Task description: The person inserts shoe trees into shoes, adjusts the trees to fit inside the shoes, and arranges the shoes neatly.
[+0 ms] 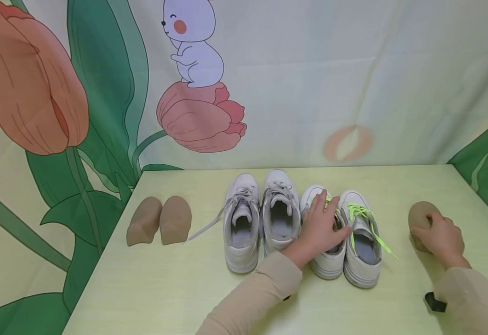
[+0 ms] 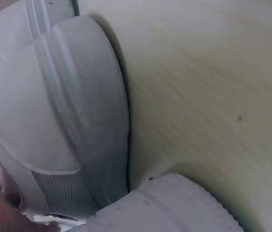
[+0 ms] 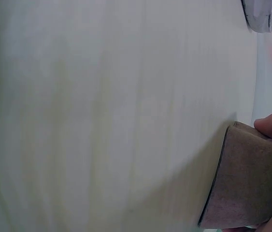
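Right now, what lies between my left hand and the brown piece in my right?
In the head view, one white shoe with neon laces, one end trailing rightward, then bare table.

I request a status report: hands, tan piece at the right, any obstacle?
Right hand gripping the tan piece. Left hand over the left green-laced shoe, grip unclear. Nothing plainly in the way; a loose green lace sticks out between the hands.

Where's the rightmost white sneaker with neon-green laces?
That sneaker is right of centre in the head view, on the pale table, between its matching white sneaker and the right hand holding a brown round-topped piece.
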`<state>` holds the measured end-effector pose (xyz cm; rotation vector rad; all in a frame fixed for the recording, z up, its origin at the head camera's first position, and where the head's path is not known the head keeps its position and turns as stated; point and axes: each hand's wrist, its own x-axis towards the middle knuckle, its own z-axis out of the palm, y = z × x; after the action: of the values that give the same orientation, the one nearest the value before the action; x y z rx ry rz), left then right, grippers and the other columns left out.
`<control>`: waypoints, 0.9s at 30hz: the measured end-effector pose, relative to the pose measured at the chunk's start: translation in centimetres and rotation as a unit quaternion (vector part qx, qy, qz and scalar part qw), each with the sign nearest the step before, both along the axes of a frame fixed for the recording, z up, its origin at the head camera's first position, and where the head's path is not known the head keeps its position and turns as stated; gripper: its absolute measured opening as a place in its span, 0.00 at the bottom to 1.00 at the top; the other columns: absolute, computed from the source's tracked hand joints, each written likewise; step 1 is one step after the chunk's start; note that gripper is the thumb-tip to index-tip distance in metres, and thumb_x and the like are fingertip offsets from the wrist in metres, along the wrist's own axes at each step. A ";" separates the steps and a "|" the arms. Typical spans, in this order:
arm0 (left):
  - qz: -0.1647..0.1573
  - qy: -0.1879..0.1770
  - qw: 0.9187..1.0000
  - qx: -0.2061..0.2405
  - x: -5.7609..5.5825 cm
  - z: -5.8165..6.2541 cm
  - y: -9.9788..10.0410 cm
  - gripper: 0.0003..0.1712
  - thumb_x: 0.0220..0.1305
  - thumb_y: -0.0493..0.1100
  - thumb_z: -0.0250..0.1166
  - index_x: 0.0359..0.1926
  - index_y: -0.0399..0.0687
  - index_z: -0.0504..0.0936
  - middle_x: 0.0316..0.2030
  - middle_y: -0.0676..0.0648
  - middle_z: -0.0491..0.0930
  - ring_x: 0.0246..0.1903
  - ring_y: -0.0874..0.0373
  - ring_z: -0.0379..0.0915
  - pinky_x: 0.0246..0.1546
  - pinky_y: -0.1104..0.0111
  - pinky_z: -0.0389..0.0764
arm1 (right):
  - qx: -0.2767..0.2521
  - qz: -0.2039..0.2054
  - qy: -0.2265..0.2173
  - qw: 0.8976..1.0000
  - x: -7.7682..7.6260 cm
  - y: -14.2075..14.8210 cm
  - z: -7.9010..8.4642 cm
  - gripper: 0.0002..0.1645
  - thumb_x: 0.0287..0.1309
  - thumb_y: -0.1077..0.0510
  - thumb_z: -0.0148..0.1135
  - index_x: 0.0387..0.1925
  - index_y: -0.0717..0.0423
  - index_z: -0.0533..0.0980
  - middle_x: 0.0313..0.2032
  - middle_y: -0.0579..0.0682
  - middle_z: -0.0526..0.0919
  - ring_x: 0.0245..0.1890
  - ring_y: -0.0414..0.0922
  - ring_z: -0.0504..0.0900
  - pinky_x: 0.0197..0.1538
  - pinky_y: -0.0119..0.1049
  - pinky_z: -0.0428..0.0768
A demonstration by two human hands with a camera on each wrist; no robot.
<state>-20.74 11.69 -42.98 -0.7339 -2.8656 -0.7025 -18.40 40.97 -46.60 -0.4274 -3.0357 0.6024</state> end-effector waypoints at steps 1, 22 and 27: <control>0.002 0.005 1.000 -0.006 0.1 0.1 0.0 0.39 0.53 0.62 0.56 0.63 0.56 0.56 0.67 0.45 0.48 0.65 0.50 0.47 0.56 0.49 0.61 | 0.000 0.000 -0.001 1.000 0.0 0.0 0.0 0.42 0.49 0.45 0.53 0.56 0.72 0.56 0.47 0.78 0.61 0.41 0.74 0.62 0.37 0.61 0.66; -0.068 0.080 0.992 -0.077 1.4 1.6 1.5 0.35 0.56 0.59 0.53 0.63 0.59 0.56 0.65 0.49 0.53 0.66 0.54 0.47 0.61 0.56 0.54 | 0.000 0.003 0.000 1.000 0.3 -0.3 0.2 0.40 0.51 0.47 0.53 0.56 0.71 0.56 0.46 0.77 0.62 0.41 0.73 0.63 0.37 0.61 0.65; -0.091 0.082 0.989 -0.087 1.5 1.9 1.7 0.35 0.56 0.59 0.52 0.64 0.57 0.55 0.65 0.49 0.54 0.66 0.54 0.47 0.61 0.57 0.55 | 0.002 0.003 0.004 1.000 0.2 -0.2 0.1 0.40 0.51 0.47 0.53 0.55 0.72 0.56 0.46 0.77 0.62 0.41 0.73 0.63 0.38 0.60 0.65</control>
<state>-19.28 13.43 -41.12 -1.0368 -2.7569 -0.3920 -18.23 40.74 -46.46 -0.4137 -3.0314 0.5965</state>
